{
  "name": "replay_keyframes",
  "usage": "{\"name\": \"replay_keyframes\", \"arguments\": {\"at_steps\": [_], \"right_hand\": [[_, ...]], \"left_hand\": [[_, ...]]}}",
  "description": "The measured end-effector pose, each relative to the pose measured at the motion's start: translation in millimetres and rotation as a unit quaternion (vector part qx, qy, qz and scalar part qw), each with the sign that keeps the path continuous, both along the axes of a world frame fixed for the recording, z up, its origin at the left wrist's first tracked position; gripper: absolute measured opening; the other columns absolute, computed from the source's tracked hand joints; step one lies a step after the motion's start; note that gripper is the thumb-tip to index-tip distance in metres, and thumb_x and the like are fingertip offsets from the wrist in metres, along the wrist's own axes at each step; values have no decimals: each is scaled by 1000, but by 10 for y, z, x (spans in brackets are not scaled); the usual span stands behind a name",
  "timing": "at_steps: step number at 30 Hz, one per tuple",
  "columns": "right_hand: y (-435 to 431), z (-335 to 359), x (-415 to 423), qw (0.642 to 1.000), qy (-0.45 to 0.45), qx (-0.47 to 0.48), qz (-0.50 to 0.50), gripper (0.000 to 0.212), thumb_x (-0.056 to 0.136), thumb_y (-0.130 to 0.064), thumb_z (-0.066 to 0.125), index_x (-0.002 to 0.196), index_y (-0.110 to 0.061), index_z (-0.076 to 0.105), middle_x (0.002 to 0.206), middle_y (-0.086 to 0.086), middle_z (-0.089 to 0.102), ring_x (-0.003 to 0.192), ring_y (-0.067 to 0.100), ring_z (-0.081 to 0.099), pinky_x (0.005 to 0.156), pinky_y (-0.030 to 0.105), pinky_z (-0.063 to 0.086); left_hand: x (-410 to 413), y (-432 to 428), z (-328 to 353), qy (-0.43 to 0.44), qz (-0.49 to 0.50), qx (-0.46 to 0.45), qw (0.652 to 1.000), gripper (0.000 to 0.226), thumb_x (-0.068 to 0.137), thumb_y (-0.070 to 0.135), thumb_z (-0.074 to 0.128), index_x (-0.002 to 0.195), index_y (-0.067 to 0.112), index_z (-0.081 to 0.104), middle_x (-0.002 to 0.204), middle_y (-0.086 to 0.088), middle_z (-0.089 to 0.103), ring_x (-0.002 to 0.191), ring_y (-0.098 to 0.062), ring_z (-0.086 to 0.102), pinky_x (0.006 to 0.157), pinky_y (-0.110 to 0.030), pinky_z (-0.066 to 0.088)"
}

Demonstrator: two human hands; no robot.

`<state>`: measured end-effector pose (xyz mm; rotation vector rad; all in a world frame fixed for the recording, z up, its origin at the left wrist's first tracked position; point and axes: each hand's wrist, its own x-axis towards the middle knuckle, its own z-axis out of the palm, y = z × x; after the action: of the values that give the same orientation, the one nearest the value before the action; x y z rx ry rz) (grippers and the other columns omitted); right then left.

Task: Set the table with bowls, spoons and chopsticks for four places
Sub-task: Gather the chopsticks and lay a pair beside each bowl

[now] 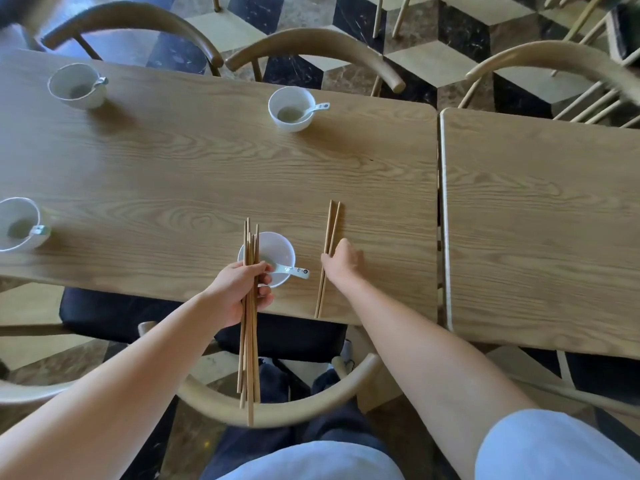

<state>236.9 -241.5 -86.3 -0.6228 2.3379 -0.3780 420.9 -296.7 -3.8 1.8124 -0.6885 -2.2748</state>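
The left hand grips a bunch of chopsticks, low in the middle. The right hand touches a laid pair just right of the near bowl on the bench. I cannot tell if it pinches them. Best to nudge both sticks straight, tips level.

Left hand grips chopstick bundle; right hand touches laid pair.

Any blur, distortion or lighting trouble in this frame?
Head view: wide-angle bowing curves the table edges. Head view: the far-left bowl, the near-left bowl and the top-right chair are motion-smeared, while the chopstick pair and the chopstick bundle in the left hand look crisp. Head view: soft light, faint shadows beside bowls, no harsh glare on the table.
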Motion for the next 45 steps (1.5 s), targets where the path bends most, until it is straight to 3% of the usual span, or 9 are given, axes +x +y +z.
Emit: {"name": "replay_keyframes", "arguments": {"at_steps": [3, 7, 10, 25, 31, 36, 38, 41, 45], "right_hand": [[-179, -50, -6, 1000, 16, -10, 9, 22, 92, -27, 62, 101, -10, 50, 110, 14, 63, 101, 32, 63, 75, 37, 51], [-252, -101, -7, 998, 45, 12, 28, 15, 97, -15, 54, 111, -7, 52, 117, 16, 64, 106, 36, 65, 70, 33, 44], [-238, -109, 2, 997, 57, 21, 40, 15, 97, -9, 50, 112, -6, 51, 117, 17, 64, 107, 37, 64, 75, 36, 49], [-234, -63, 4, 999, 41, 17, 29, 18, 96, -11, 51, 113, -7, 52, 114, 15, 63, 101, 34, 65, 66, 32, 43], [-110, 129, -69, 999, 20, -18, -28, 12, 92, -23, 58, 94, -12, 52, 88, 6, 58, 87, 29, 63, 64, 31, 45], [67, 646, -70, 967, -161, -146, -136, 8, 88, -17, 60, 84, -10, 59, 73, 9, 69, 53, 21, 69, 60, 40, 63], [199, 887, -32, 937, -291, -161, -104, 17, 91, -18, 66, 93, -1, 64, 77, 10, 67, 57, 19, 65, 60, 39, 61], [392, 1152, 8, 894, -437, -100, 6, 42, 89, -33, 72, 109, 4, 67, 91, 12, 72, 73, 22, 66, 62, 31, 58], [482, 1251, 87, 880, -462, -99, 45, 32, 86, -13, 74, 111, 7, 68, 94, 18, 73, 77, 28, 64, 76, 41, 56]], "left_hand": [[14, -44, -86, -2, -2, -1, 1000, 16, 104, 15, 52, 98, 4, 62, 65, -6, 56, 46, -13, 46, 46, -27, 50], [44, -37, -148, -2, -2, 2, 1000, 14, 104, 15, 53, 101, 4, 61, 66, -6, 55, 47, -14, 45, 47, -27, 50], [75, -27, -163, -1, -11, 3, 1000, 13, 104, 16, 52, 104, 5, 60, 69, -6, 53, 50, -15, 44, 48, -27, 51], [134, -13, -265, -8, -18, 2, 1000, 15, 103, 18, 53, 103, 6, 62, 64, -4, 56, 48, -14, 47, 49, -29, 52], [-15, -27, -157, -1, -12, 8, 1000, 15, 102, 16, 56, 104, 4, 64, 65, -5, 58, 48, -13, 48, 48, -27, 51], [-362, -36, 50, 9, 18, 13, 1000, 13, 98, 12, 56, 91, 5, 63, 67, -6, 55, 47, -14, 46, 43, -23, 48], [-480, -42, 114, 41, 32, 1, 999, 20, 103, 13, 51, 86, 7, 59, 64, -5, 53, 46, -14, 44, 40, -22, 46], [-611, -79, 185, 81, 52, -39, 995, 24, 107, 15, 45, 86, 8, 55, 64, -5, 52, 47, -14, 46, 42, -23, 46], [-686, -136, 247, 119, 71, -40, 990, 23, 107, 13, 42, 88, 7, 54, 65, -6, 54, 52, -16, 49, 49, -27, 49]]}}
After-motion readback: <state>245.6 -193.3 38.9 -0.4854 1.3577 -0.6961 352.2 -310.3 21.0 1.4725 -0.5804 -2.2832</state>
